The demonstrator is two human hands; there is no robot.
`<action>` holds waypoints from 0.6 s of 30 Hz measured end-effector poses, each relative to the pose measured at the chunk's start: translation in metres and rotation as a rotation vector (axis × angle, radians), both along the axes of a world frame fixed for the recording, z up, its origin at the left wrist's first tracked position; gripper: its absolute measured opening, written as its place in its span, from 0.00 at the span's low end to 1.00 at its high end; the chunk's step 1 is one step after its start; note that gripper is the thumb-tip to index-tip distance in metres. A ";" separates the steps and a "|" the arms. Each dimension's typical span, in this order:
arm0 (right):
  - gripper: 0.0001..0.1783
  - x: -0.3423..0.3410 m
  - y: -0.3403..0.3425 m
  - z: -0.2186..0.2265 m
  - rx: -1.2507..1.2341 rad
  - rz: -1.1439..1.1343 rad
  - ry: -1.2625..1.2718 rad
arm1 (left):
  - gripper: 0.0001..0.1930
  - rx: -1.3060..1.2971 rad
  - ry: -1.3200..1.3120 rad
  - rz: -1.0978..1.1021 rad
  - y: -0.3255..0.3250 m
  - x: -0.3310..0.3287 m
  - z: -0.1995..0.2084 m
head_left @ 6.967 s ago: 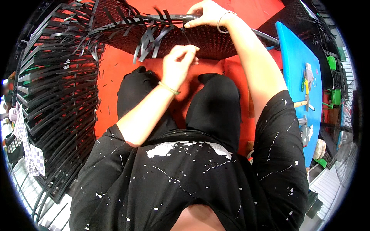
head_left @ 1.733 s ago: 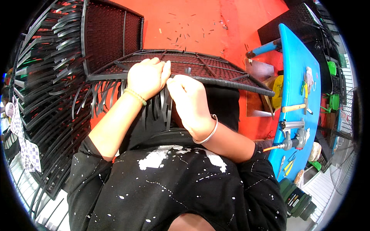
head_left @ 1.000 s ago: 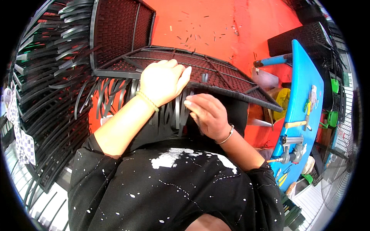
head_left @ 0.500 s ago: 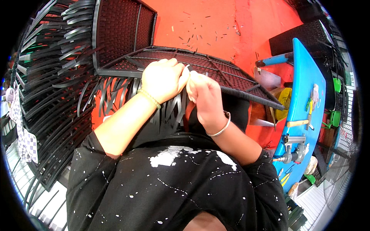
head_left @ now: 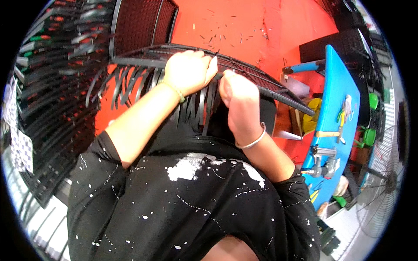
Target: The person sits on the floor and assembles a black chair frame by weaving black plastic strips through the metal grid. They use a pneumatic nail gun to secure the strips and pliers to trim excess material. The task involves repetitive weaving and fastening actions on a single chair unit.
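Observation:
A black woven furniture frame point(head_left: 283, 95) tilts across in front of me, with loose flat black plastic strips point(head_left: 201, 108) hanging below its near rail. My left hand point(head_left: 187, 73) is closed over that rail, and a dark strip end pokes up by its thumb. Close by on the right, my right hand point(head_left: 240, 96) is curled, thumb and fingers pinched at the rail on what looks like a black strip. The small gap between the hands shows dark material; exactly how the strip passes there is hidden behind the fingers.
Dense bundles of black strips point(head_left: 65, 91) fill the left side. At right stands a blue table point(head_left: 333, 100) with a wooden-handled hammer point(head_left: 327, 134) and an air tool point(head_left: 324, 151) on it. Small scraps point(head_left: 224, 34) litter the red floor. A wire-cage fan point(head_left: 379, 191) stands far right.
Both hands have shifted slightly right along the rail and moved a little apart. The pale strip tip between them no longer shows. The whole view has turned slightly.

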State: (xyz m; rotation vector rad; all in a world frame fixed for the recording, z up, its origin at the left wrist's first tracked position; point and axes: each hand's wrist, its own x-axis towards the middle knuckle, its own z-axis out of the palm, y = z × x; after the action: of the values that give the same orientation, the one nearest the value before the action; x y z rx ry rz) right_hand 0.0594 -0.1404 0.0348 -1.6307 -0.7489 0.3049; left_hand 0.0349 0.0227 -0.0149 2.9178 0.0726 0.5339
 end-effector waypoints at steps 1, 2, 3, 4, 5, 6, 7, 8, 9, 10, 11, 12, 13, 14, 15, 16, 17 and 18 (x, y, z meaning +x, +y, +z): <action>0.24 0.001 -0.004 0.005 0.050 -0.026 0.376 | 0.18 0.012 -0.029 -0.017 -0.001 0.000 -0.002; 0.25 0.006 -0.006 0.003 0.167 -0.008 0.491 | 0.18 -0.010 -0.043 -0.013 -0.002 0.001 -0.003; 0.26 0.008 -0.007 0.008 0.181 0.002 0.510 | 0.19 -0.037 -0.023 -0.015 -0.002 0.001 -0.003; 0.27 0.012 -0.006 0.012 0.194 0.014 0.523 | 0.19 -0.064 -0.009 -0.015 -0.002 0.000 -0.002; 0.27 0.025 -0.012 0.007 0.073 0.093 0.284 | 0.20 -0.121 0.005 -0.036 0.000 -0.001 -0.001; 0.24 0.030 -0.018 0.009 0.028 0.073 0.226 | 0.20 -0.140 0.062 -0.056 0.000 -0.003 0.001; 0.23 0.034 -0.020 0.014 -0.065 0.045 0.036 | 0.21 -0.144 0.040 -0.078 0.001 -0.004 0.001; 0.21 0.037 -0.023 0.020 -0.155 0.017 -0.156 | 0.23 -0.146 0.016 -0.102 0.001 -0.006 0.001; 0.16 0.045 -0.027 0.016 -0.170 0.005 -0.277 | 0.24 -0.150 -0.012 -0.119 0.001 -0.010 0.000; 0.15 0.049 -0.025 0.017 -0.201 0.022 -0.367 | 0.25 -0.143 -0.037 -0.139 0.003 -0.014 0.000; 0.14 0.052 -0.024 0.019 -0.231 0.037 -0.458 | 0.27 -0.136 -0.063 -0.161 0.005 -0.017 0.000; 0.13 0.056 -0.021 0.020 -0.262 0.052 -0.550 | 0.28 -0.137 -0.059 -0.171 0.007 -0.019 0.000; 0.10 0.059 -0.016 0.017 -0.254 0.041 -0.557 | 0.29 -0.139 -0.051 -0.190 0.011 -0.019 0.001; 0.10 0.061 -0.013 0.016 -0.293 0.035 -0.598 | 0.31 -0.141 -0.043 -0.208 0.012 -0.019 0.003; 0.10 0.063 -0.009 0.015 -0.332 0.029 -0.640 | 0.31 -0.123 -0.006 -0.197 0.010 -0.018 0.003; 0.10 0.068 -0.004 0.011 -0.363 0.029 -0.678 | 0.31 -0.122 0.000 -0.193 0.011 -0.018 0.002; 0.10 0.077 0.000 0.003 -0.360 0.017 -0.727 | 0.31 -0.126 0.005 -0.194 0.011 -0.018 0.003; 0.10 0.086 0.004 -0.005 -0.391 -0.011 -0.634 | 0.31 -0.131 0.010 -0.195 0.011 -0.018 0.003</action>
State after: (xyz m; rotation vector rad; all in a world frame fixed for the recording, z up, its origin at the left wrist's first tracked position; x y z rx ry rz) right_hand 0.1456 -0.1367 0.0293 -2.1343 -1.2087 -0.0974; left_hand 0.0169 0.0334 -0.0115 2.7605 -0.1680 0.4631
